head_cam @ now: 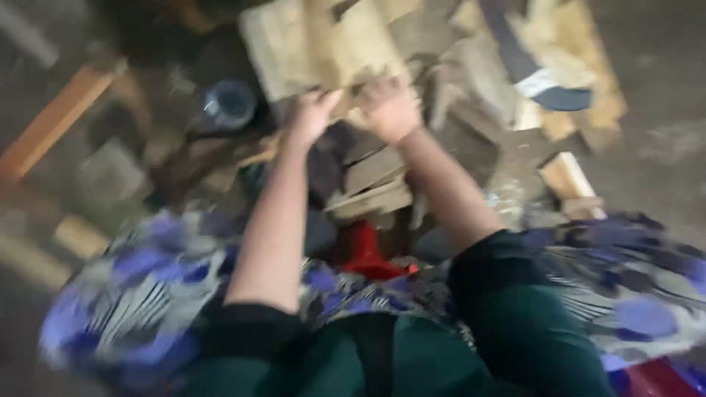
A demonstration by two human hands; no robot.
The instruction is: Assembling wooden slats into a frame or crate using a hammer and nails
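From the head camera, blurred: my left hand [310,114] and my right hand [390,106] both reach to the near edge of a pale wooden board [323,48] atop a heap of scrap wood [375,184]. My fingers curl against that edge; the blur hides whether they truly grip it. Left of the board sits a bluish round object [230,103]. Nearer me than the board, something red [365,250] shows between my forearms, above my patterned blue skirt [140,294]
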